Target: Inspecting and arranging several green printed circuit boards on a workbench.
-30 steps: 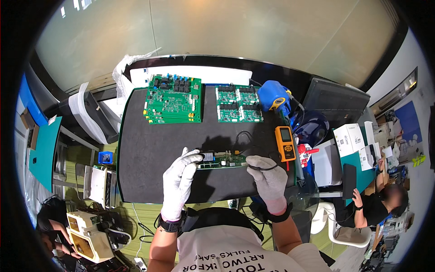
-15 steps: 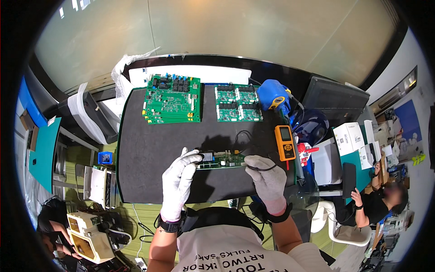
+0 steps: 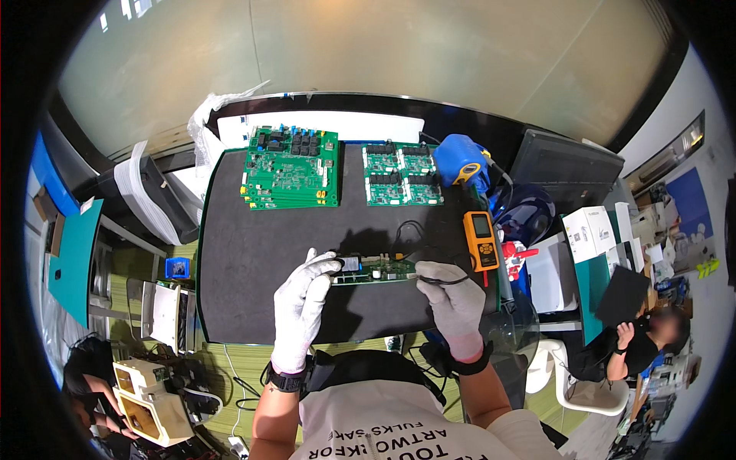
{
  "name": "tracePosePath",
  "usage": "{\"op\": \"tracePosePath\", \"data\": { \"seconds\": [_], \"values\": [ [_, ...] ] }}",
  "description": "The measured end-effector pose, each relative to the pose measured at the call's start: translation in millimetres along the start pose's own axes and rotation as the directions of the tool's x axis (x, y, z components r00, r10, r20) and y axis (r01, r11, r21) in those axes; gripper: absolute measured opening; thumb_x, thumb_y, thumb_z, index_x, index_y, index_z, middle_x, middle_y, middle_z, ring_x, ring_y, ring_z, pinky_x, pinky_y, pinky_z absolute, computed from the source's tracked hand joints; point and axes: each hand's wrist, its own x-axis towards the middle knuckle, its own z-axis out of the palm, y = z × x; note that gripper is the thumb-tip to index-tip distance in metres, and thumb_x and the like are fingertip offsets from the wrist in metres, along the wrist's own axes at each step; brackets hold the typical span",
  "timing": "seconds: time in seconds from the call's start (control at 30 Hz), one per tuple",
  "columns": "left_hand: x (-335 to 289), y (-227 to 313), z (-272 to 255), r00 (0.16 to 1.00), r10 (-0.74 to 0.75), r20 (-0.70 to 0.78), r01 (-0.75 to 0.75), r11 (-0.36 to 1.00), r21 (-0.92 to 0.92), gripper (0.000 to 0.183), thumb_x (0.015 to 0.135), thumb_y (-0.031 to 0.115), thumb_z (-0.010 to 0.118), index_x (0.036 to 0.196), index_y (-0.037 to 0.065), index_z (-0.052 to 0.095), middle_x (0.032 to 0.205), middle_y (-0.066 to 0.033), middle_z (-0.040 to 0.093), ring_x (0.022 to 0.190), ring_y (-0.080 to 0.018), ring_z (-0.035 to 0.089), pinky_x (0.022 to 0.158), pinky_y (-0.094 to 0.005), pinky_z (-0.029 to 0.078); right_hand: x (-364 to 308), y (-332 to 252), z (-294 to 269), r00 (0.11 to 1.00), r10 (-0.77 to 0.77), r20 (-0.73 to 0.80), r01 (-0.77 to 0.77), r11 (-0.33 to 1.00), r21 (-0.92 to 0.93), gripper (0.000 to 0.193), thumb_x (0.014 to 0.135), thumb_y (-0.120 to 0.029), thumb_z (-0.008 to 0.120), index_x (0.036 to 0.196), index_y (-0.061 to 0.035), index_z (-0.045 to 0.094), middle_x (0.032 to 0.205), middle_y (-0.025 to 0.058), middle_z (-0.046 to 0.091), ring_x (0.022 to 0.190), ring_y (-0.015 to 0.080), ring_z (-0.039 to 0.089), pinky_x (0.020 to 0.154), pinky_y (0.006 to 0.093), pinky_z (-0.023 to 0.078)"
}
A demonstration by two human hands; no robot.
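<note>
A narrow green circuit board (image 3: pixel 379 270) is held above the dark mat, close to its front edge. At its left end, where a dark rectangular component sits, my white-gloved left hand (image 3: pixel 303 295) is closed on it. My gloved right hand (image 3: pixel 452 295) has its fingers pinched at the board's right end. Across those fingers runs a black cable (image 3: pixel 443 281); whether they grip it too, I cannot tell. A thin dark wire (image 3: pixel 412 223) loops over the mat just behind the board.
Behind on the mat (image 3: pixel 245 284) lie a stack of large green boards (image 3: pixel 293 172) and a panel of smaller boards (image 3: pixel 402 176). An orange handheld meter (image 3: pixel 481 241) and a blue tool (image 3: pixel 462 161) flank the right edge. A co-worker (image 3: pixel 640 345) sits farther right.
My right hand has shifted very slightly right at the board's end; my left hand has stayed put. The co-worker's dark flat object has swung up and turned.
</note>
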Motion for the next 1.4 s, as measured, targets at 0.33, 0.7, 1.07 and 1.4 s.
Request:
{"op": "tracePosePath", "data": {
  "seconds": [0.33,0.7,1.07,1.4],
  "values": [
    [-0.8,-3.6,0.6,1.0,0.01,-0.028,-0.01,1.0,0.005,0.021,0.089,0.015,0.053,0.098,-0.001,0.065,0.098,-0.0136,0.066,0.101,-0.022,0.061,0.108,-0.0427,0.029,-2.3,2.1,-0.2,0.998,0.064,-0.001,-0.063,0.995,0.079,0.023,0.072,0.002,0.068,0.094,0.0007,0.065,0.091,0.0117,0.067,0.081,0.0214,0.065,0.073,0.027,0.051],
    [-0.9,0.9,0.9,1.0,0.003,-0.025,-0.003,1.0,0.005,0.021,0.089,0.014,0.053,0.098,-0.001,0.065,0.098,-0.0132,0.066,0.101,-0.0217,0.061,0.108,-0.0423,0.029,-0.5,-0.1,0.9,1.0,-0.014,0.007,0.014,1.0,0.001,0.023,0.07,0.002,0.068,0.093,0.0031,0.065,0.089,0.0134,0.066,0.081,0.0229,0.065,0.073,0.0274,0.05],
    [-1.8,-1.7,0.2,1.0,0.006,-0.003,-0.006,1.0,0.009,0.028,0.092,0.022,0.052,0.098,-0.002,0.065,0.101,-0.0129,0.065,0.103,-0.0192,0.058,0.109,-0.0406,0.028,2.9,-5.3,0.4,0.999,-0.012,0.034,0.013,0.999,-0.042,0.024,0.069,0.003,0.068,0.092,0.0024,0.065,0.088,0.0125,0.066,0.081,0.0237,0.065,0.071,0.0277,0.051],
    [-1.3,-1.7,0.5,1.0,0.016,-0.019,-0.016,1.0,0.004,0.02,0.089,0.013,0.054,0.099,0.0,0.065,0.098,-0.0131,0.067,0.101,-0.0219,0.061,0.108,-0.0422,0.03,1.0,-1.0,1.4,0.999,-0.047,0.027,0.048,0.998,-0.051,0.025,0.069,0.004,0.068,0.093,0.0013,0.064,0.089,0.0121,0.066,0.082,0.0242,0.066,0.071,0.0277,0.052]
  ]
}}
